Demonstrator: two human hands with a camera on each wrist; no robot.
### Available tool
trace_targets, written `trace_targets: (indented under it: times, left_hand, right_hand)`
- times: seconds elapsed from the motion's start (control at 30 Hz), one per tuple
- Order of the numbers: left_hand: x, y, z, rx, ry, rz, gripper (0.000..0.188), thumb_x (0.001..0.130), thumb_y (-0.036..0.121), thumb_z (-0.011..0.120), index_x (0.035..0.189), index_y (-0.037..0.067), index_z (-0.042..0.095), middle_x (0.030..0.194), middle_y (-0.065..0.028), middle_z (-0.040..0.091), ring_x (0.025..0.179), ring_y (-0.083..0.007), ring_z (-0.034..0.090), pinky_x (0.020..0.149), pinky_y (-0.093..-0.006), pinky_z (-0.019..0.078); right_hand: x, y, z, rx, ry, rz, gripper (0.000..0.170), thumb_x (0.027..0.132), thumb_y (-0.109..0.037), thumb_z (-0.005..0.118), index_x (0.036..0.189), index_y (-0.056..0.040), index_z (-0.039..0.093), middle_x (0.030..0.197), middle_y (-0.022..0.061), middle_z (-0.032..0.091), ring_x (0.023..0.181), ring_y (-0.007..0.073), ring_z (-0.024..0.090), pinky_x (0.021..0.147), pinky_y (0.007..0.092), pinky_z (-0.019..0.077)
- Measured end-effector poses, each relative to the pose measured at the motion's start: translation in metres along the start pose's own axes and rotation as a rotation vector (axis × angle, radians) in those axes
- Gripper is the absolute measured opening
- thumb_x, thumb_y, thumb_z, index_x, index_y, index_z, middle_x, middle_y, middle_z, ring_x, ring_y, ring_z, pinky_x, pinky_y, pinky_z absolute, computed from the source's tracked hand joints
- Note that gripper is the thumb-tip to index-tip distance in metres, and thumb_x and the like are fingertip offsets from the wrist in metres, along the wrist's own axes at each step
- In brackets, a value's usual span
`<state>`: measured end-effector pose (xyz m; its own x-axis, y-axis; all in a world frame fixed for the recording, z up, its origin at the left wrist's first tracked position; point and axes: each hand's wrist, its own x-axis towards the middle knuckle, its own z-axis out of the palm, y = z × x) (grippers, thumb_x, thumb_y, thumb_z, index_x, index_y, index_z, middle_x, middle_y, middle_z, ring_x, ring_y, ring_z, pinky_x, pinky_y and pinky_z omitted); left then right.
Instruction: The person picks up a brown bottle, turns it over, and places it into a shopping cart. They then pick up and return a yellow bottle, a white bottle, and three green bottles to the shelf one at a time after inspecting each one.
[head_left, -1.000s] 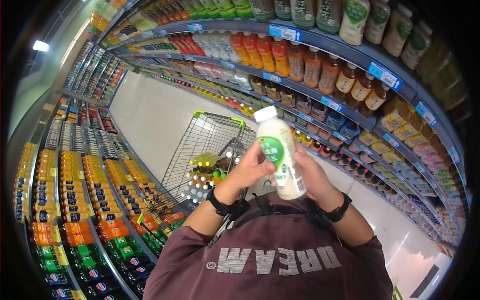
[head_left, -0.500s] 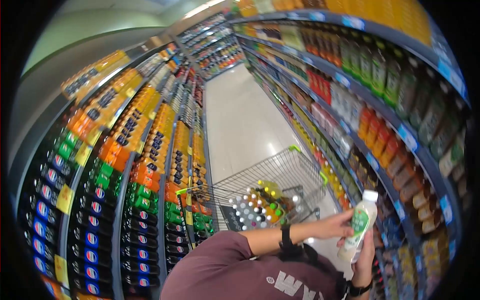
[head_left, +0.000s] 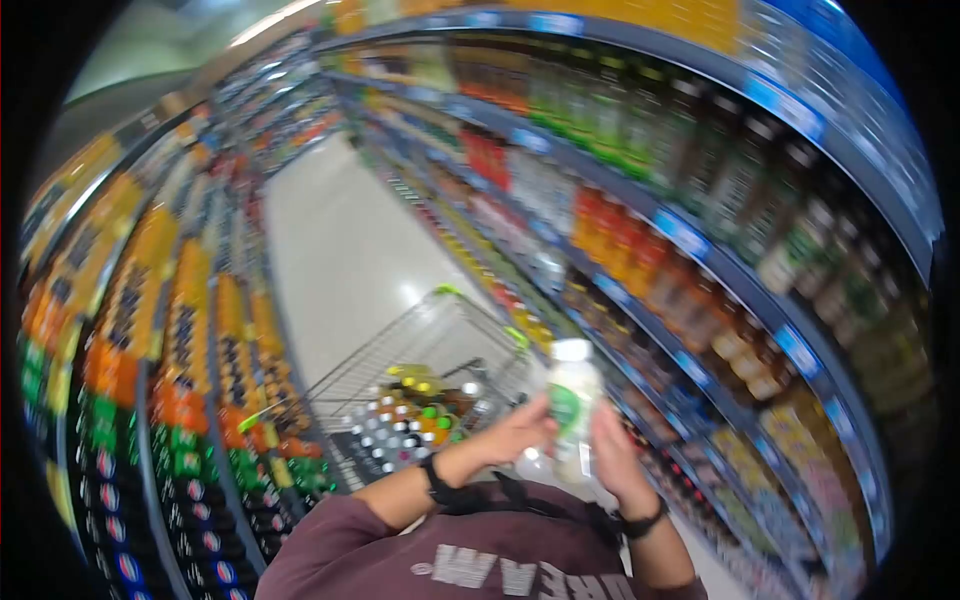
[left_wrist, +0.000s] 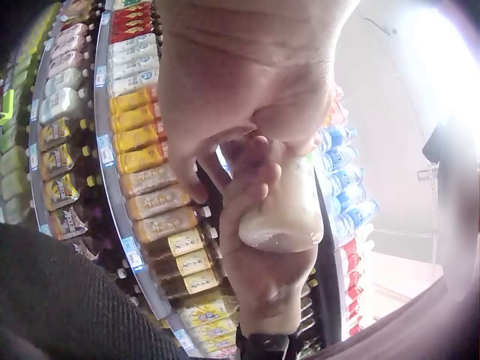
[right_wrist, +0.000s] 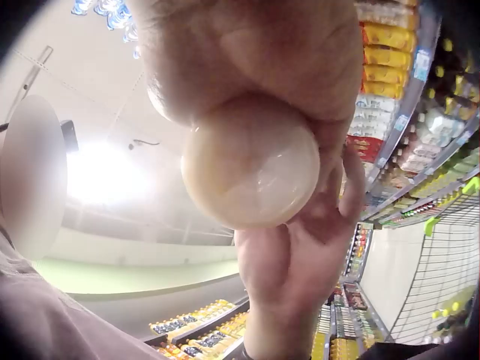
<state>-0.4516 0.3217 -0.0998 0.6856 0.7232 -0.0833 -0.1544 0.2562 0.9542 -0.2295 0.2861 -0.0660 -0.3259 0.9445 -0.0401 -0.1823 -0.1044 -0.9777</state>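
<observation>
A white-capped bottle of pale drink with a green label [head_left: 572, 410] is held upright before the chest. The left hand [head_left: 523, 428] grips its left side, with thumb and fingers bent against it. Along its right side the right hand [head_left: 614, 455] holds it. From the left wrist view, the bottle's pale base [left_wrist: 281, 225] shows between the left hand [left_wrist: 247, 82] and the right hand [left_wrist: 270, 277]. In the right wrist view the round base [right_wrist: 251, 169] covers part of the right hand [right_wrist: 255, 60]; the left hand [right_wrist: 292, 262] is beyond it.
A wire shopping cart [head_left: 375, 350] with many bottles in it stands ahead, left of the hands. Drink shelves [head_left: 640, 210] run along the right, and bottle rows [head_left: 185, 350] line the left. A pale floor aisle [head_left: 335, 235] stretches away between them.
The view swung right, then partly back left, and is blurred. The bottle stays in both hands, now lower than a second ago and more upright; the cart appears lower and farther left than half a second ago.
</observation>
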Motion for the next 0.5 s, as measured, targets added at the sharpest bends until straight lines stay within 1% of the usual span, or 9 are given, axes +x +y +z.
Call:
trace_targets:
  times: [0.03,0.07,0.17,0.3,0.33,0.37,0.43,0.47,0.5]
  left_hand:
    - [0.000,0.009,0.009,-0.016,0.050,0.040,0.076,0.103,0.046,0.060,0.160,0.010,0.025,0.131,-0.0015,0.056,0.104,-0.0100,0.057,0.080,-0.0280,0.0538]
    - [0.000,0.014,0.011,-0.010,0.051,0.099,0.064,0.107,0.035,0.057,0.157,0.006,0.029,0.129,-0.0034,0.054,0.107,-0.0119,0.056,0.082,-0.0289,0.0529]
    - [-0.009,0.025,0.012,-0.027,0.059,0.044,0.074,0.103,0.047,0.059,0.157,0.006,0.031,0.135,-0.0044,0.053,0.114,-0.0129,0.055,0.084,-0.0287,0.0528]
    - [-0.011,0.029,0.004,0.049,0.054,0.044,0.073,0.102,0.045,0.062,0.156,0.005,0.033,0.134,-0.0033,0.054,0.112,-0.0129,0.055,0.082,-0.0290,0.0536]
    - [-0.008,0.034,0.009,0.160,0.154,0.072,0.087,0.094,0.058,0.067,0.152,0.000,0.036,0.133,-0.0080,0.056,0.107,-0.0138,0.059,0.079,-0.0288,0.0538]
    - [-0.006,0.037,0.009,0.151,0.187,0.105,0.095,0.088,0.060,0.074,0.152,0.001,0.037,0.138,-0.0100,0.055,0.115,-0.0176,0.059,0.086,-0.0323,0.0545]
    - [-0.010,0.057,0.009,-0.084,0.179,0.001,0.119,0.075,0.062,0.085,0.158,0.002,0.025,0.145,-0.0161,0.053,0.129,-0.0247,0.055,0.107,-0.0404,0.0481]
    - [-0.001,0.064,0.013,-0.156,0.088,0.173,0.123,0.073,0.057,0.087,0.160,0.003,0.020,0.146,-0.0187,0.052,0.127,-0.0290,0.058,0.108,-0.0426,0.0489]
    - [0.001,0.064,0.012,-0.139,0.055,0.248,0.112,0.074,0.052,0.087,0.155,0.003,0.028,0.140,-0.0183,0.057,0.123,-0.0315,0.061,0.106,-0.0447,0.0506]
  right_hand:
    - [0.003,0.014,-0.006,0.036,-0.039,0.076,0.056,0.112,-0.043,0.038,0.151,-0.0013,0.040,0.136,0.0085,0.056,0.122,0.0145,0.051,0.104,0.0305,0.0429]
    - [0.003,-0.003,0.005,-0.143,0.048,-0.108,0.054,0.113,-0.042,0.037,0.148,-0.0019,0.042,0.131,0.0073,0.058,0.117,0.0130,0.053,0.099,0.0306,0.0454]
    - [-0.001,-0.020,0.015,0.071,-0.004,0.018,0.052,0.113,-0.041,0.036,0.147,-0.0030,0.043,0.127,0.0083,0.061,0.112,0.0128,0.058,0.096,0.0300,0.0479]
    - [0.003,-0.004,0.016,0.088,0.010,0.008,0.053,0.112,-0.046,0.037,0.143,-0.0036,0.042,0.120,0.0091,0.064,0.097,0.0135,0.068,0.084,0.0293,0.0549]
    - [0.006,-0.008,0.019,0.105,-0.005,-0.012,0.057,0.110,-0.050,0.037,0.145,-0.0043,0.039,0.119,0.0106,0.065,0.091,0.0168,0.072,0.078,0.0303,0.0581]
    - [0.004,-0.021,0.024,0.381,-0.059,0.131,0.058,0.110,-0.050,0.036,0.146,-0.0047,0.039,0.120,0.0117,0.065,0.090,0.0190,0.073,0.076,0.0315,0.0600]
    - [0.005,-0.024,0.019,0.465,-0.296,0.278,0.064,0.110,-0.055,0.028,0.147,-0.0031,0.038,0.122,0.0164,0.066,0.089,0.0248,0.075,0.075,0.0353,0.0631]
    - [0.002,-0.017,0.024,0.517,-0.370,0.304,0.066,0.109,-0.056,0.027,0.147,-0.0024,0.039,0.122,0.0169,0.067,0.089,0.0261,0.075,0.075,0.0360,0.0634]
    - [0.002,-0.012,0.028,0.561,-0.446,0.319,0.068,0.109,-0.057,0.026,0.147,-0.0016,0.039,0.122,0.0175,0.067,0.090,0.0274,0.075,0.075,0.0366,0.0636]
